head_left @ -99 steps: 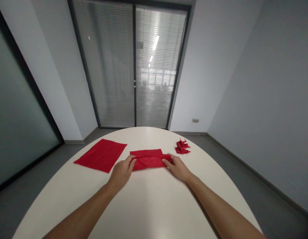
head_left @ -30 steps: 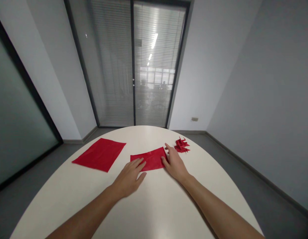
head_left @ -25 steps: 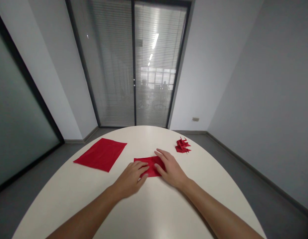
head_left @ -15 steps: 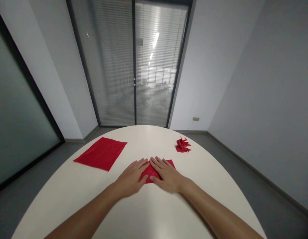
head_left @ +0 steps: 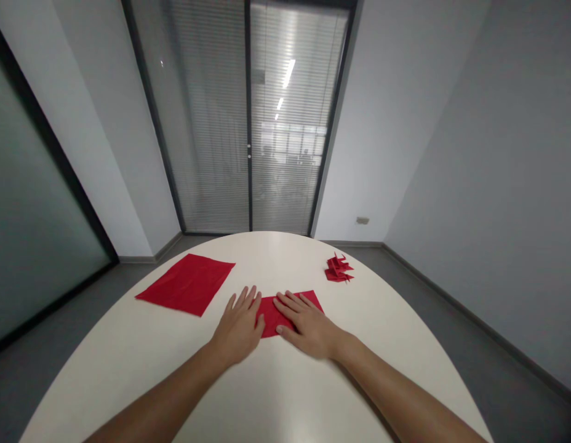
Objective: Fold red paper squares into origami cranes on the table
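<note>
A folded piece of red paper [head_left: 269,317] lies flat on the table in front of me, roughly rectangular, its left and right parts partly covered by my hands. My left hand [head_left: 239,323] rests at its left edge, fingers outstretched and a little spread, with the thumb over the paper. Across the paper's right part lies my right hand [head_left: 306,323], open and flat, palm down, fingers pointing up and left.
A larger sheet of red paper [head_left: 186,284] lies to the left on the round white table [head_left: 285,394]. Several folded red paper cranes [head_left: 338,269] sit close together near the far right edge. Beyond the table stands a glass partition with blinds [head_left: 211,154].
My left hand has slid left toward the paper's left edge, uncovering more of its middle. My right hand has stayed almost in place on the paper.
</note>
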`<action>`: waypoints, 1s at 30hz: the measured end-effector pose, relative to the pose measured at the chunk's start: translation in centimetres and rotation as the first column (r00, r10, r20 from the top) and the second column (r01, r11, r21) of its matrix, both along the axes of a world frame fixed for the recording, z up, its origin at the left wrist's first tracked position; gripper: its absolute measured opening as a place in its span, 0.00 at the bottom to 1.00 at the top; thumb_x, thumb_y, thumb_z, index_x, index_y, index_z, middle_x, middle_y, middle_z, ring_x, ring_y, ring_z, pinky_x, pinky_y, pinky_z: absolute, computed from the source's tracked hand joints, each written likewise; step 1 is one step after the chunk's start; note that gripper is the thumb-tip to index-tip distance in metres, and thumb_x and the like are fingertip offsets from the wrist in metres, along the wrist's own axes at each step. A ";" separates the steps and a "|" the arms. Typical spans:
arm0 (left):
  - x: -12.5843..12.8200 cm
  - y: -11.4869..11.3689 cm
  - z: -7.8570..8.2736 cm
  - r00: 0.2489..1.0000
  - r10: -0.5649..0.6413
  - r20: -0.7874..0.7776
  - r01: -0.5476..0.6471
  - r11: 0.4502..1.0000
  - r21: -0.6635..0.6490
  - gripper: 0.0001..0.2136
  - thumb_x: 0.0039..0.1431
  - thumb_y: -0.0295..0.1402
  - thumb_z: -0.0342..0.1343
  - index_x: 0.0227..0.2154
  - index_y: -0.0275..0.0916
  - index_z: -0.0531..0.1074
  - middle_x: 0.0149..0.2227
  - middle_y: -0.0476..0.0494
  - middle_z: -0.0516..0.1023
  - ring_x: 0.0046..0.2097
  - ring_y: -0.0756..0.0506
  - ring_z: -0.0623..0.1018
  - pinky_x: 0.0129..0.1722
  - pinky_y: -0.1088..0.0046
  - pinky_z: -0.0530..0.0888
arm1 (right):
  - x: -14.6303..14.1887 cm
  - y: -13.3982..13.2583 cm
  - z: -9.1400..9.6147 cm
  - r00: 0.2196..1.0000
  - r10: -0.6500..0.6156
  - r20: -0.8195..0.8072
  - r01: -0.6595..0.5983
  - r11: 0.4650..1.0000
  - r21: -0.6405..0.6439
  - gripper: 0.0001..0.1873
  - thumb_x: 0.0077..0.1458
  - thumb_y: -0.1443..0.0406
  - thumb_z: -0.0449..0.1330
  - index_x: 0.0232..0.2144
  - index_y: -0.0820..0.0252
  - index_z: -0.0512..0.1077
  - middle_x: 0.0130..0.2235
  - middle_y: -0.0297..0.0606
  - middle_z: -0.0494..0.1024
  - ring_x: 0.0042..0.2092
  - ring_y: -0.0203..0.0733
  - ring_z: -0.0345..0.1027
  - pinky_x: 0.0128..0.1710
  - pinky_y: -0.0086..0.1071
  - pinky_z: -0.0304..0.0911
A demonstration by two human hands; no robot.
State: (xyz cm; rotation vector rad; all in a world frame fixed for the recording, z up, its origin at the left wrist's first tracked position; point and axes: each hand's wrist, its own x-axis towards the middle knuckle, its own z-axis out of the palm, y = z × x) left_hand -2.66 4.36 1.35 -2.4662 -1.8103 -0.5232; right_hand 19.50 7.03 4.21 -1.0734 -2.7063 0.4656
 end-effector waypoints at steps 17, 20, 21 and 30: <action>0.6 -0.4 -0.3 0.991 -0.124 0.040 0.125 0.992 -0.019 0.24 0.69 0.39 0.44 0.63 0.34 0.64 0.66 0.33 0.63 0.68 0.38 0.63 0.66 0.55 0.60 | 1.3 1.9 -0.7 0.958 -0.286 -0.013 0.285 0.947 0.146 0.34 0.65 0.52 0.51 0.67 0.62 0.57 0.70 0.48 0.53 0.71 0.58 0.43 0.68 0.56 0.38; 0.7 -0.5 -0.3 0.998 -0.055 0.022 0.056 0.998 -0.008 0.25 0.67 0.41 0.46 0.63 0.33 0.64 0.66 0.31 0.63 0.67 0.36 0.63 0.65 0.54 0.61 | 1.3 2.0 -0.6 0.952 -0.302 -0.053 0.307 0.929 0.209 0.30 0.64 0.56 0.52 0.64 0.63 0.63 0.68 0.48 0.59 0.68 0.56 0.52 0.67 0.51 0.47; 0.7 -0.5 -0.3 0.999 -0.047 0.022 0.047 0.999 -0.009 0.26 0.66 0.42 0.47 0.63 0.33 0.64 0.66 0.30 0.62 0.67 0.36 0.63 0.65 0.53 0.61 | 1.3 2.1 -0.6 0.956 -0.287 -0.055 0.292 0.934 0.206 0.30 0.64 0.56 0.53 0.63 0.63 0.65 0.67 0.49 0.62 0.67 0.55 0.54 0.66 0.49 0.49; 0.3 -0.4 -0.8 0.987 -0.087 0.133 0.084 0.996 0.028 0.25 0.65 0.41 0.52 0.63 0.38 0.65 0.65 0.34 0.65 0.66 0.33 0.65 0.63 0.48 0.63 | 1.7 2.3 -1.0 0.978 -0.200 -0.055 0.206 0.963 0.175 0.38 0.56 0.48 0.60 0.63 0.62 0.66 0.66 0.51 0.63 0.66 0.60 0.55 0.66 0.53 0.49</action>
